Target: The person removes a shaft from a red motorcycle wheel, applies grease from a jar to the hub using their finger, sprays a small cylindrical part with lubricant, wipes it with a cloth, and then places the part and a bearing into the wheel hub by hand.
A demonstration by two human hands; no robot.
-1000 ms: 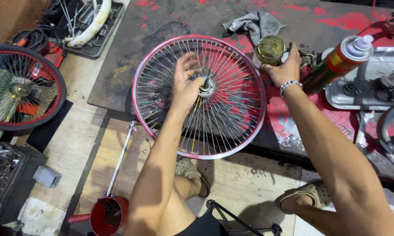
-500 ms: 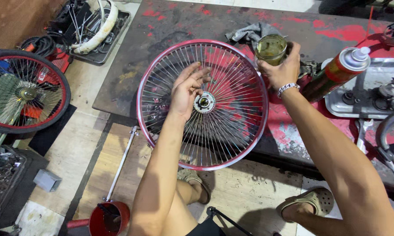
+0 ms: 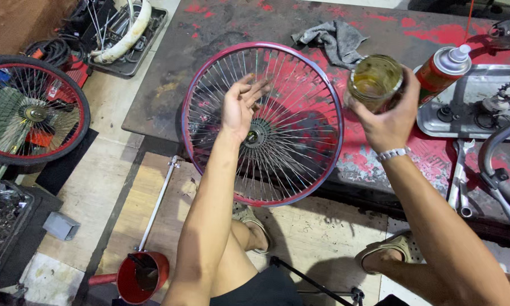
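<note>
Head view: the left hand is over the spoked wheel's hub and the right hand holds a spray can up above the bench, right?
Not quite. In the head view the right hand holds a jar; the spray can stands untouched beside it. The left hand is over the wheel hub as said.

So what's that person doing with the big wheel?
A person sits at a metal table with a spoked wheel lying flat on it. The left hand hovers open, palm up, over the hub. The right hand holds a jar of yellowish stuff beside the rim. A spray can and rag sit nearby.
</note>
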